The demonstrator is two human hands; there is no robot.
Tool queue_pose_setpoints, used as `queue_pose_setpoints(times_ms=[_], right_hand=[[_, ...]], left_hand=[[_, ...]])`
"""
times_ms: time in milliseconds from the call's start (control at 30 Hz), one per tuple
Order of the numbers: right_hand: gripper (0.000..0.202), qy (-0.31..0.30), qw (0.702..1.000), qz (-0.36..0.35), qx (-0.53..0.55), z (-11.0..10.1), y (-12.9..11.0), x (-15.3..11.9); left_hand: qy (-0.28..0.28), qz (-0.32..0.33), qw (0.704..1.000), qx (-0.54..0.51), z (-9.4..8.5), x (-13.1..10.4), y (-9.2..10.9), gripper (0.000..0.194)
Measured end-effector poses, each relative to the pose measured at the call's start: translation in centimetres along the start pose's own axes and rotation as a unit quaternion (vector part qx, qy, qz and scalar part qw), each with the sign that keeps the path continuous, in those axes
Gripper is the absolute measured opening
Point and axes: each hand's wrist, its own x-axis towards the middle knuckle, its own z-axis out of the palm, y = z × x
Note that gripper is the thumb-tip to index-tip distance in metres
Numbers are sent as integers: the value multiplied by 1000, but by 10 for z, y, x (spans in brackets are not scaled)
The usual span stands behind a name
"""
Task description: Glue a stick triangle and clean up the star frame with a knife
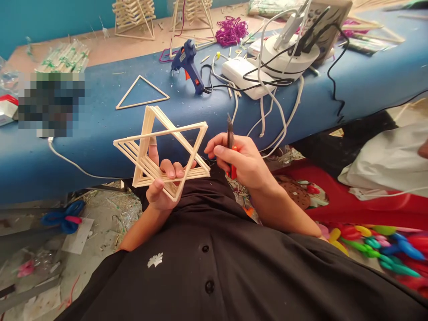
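Stick star (167, 132), at table's (100, 133) near edge: left hand (163, 198) gripping it low, best lightly; right hand (249, 161) closed round pliers (230, 129).

No readable text; label on glue gun (187, 60) perhaps blurred.

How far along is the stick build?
Looks done: layered triangles crossed into a star-shaped frame.
In hand: that frame in the left hand; red-handled tool in the right hand, clear of it.
Probably left: the separate triangle on the blue surface. Glue gun is unheld. Final layer count: can't tell.
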Motion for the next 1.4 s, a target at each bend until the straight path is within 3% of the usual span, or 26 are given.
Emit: queue_pose_setpoints(times_ms=[100, 300, 500, 700, 867, 1033, 1233, 1400], right_hand=[[42, -48, 998, -9, -48, 2, -10, -7], [35, -7, 996, -50, -69, 7, -10, -8], [30, 9, 1000, 7, -1, 8, -2, -2], [44, -14, 998, 52, 42, 6, 2, 1], [55, 12, 996, 66, 54, -3, 7, 1], [37, 12, 999, 22, -36, -12, 13, -2], [15, -32, 989, -106, -94, -12, 22, -2], [13, -38, 990, -114, -70, -12, 26, 1]], left_hand=[[-25, 8, 1000, 1, -1, 1, -1, 67], [-15, 23, 1000, -5, -4, 4, -6, 75], [-26, 24, 999, -4, -9, 6, -12, 85], [-20, 18, 1000, 1, -11, 8, -12, 95], [-8, 25, 1000, 2, -12, 10, -9, 99], [11, 18, 1000, 12, -11, 11, -7, 95], [8, 3, 1000, 3, -10, 11, -6, 81], [-2, -35, 999, 16, -14, 11, -5, 73]])
